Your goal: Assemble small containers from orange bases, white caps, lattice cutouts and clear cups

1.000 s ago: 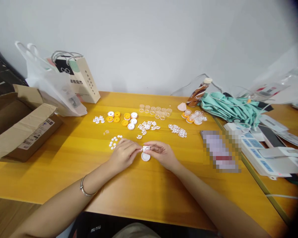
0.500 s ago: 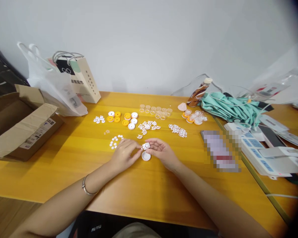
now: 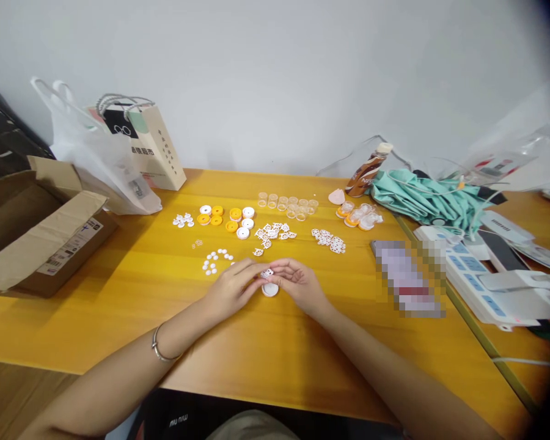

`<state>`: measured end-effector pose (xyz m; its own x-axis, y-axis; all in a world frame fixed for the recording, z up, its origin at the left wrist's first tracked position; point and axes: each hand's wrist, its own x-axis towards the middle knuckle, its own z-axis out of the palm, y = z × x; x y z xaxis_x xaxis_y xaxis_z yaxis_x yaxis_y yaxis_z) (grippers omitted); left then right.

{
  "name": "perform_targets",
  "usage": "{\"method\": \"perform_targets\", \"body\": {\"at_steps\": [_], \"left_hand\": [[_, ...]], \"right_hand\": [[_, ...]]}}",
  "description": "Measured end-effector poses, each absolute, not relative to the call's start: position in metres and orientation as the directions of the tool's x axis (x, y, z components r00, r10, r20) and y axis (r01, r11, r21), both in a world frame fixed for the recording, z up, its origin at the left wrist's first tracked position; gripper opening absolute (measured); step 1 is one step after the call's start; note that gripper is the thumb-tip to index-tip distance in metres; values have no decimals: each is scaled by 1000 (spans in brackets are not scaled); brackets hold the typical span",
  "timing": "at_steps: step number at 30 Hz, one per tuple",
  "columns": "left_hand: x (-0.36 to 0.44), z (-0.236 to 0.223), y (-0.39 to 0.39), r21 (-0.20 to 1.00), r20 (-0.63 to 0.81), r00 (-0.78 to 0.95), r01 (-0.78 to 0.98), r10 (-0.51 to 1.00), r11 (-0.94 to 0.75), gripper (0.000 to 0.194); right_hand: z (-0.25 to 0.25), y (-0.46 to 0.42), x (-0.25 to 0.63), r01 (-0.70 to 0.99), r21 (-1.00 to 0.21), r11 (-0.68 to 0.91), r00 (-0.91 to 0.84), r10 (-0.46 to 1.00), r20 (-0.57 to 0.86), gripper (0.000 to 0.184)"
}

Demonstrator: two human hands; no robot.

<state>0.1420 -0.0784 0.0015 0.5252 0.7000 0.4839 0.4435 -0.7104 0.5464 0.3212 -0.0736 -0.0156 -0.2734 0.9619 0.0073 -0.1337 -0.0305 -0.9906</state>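
Between the fingertips of my left hand (image 3: 241, 282) and my right hand (image 3: 299, 284) is a small white openwork plastic piece (image 3: 267, 273), gripped from both sides and partly covered by the fingers. Just below it a round white cap (image 3: 270, 289) lies on the table, its raised rim facing up. Beyond my hands are loose white cut-out pieces (image 3: 273, 232), with another cluster of patterned white pieces (image 3: 329, 240) to the right. Small white discs (image 3: 209, 266) lie beside my left hand.
White and yellow round caps (image 3: 231, 221) and clear little cups (image 3: 288, 206) stand farther back. At left are a cardboard box (image 3: 50, 238) and bags (image 3: 142, 146). A phone (image 3: 406, 278), a power strip (image 3: 474, 278), a brown bottle (image 3: 369, 170) and a green umbrella (image 3: 426, 198) lie right.
My left fingers have moved right and up onto the white openwork piece, so both hands now close round it. The piece is tilted differently and more covered. The cap stays put.
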Motion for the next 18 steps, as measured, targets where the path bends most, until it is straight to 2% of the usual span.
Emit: {"method": "perform_targets", "body": {"at_steps": [3, 6, 9, 11, 14, 18], "left_hand": [[140, 1, -76, 555, 498, 515, 430, 698, -712, 16], [139, -1, -73, 615, 466, 461, 445, 755, -651, 11], [140, -3, -71, 693, 404, 425, 435, 810, -574, 10], [141, -5, -71, 724, 370, 440, 415, 819, -550, 10], [143, -9, -72, 741, 336, 484, 394, 808, -544, 7], [144, -10, -73, 720, 321, 525, 405, 788, -563, 7]], "right_hand": [[-13, -74, 322, -147, -988, -51, -305, 952, -3, 30], [-11, -71, 327, -100, -995, -8, -309, 951, 23, 35], [-12, -67, 336, 151, -974, 172, -355, 929, 109, 45], [-14, -65, 341, 325, -891, 318, -443, 883, 153, 50], [-17, -63, 345, 393, -807, 441, -551, 815, 177, 44], [-20, -63, 343, 394, -781, 485, -569, 796, 207, 28]]}}
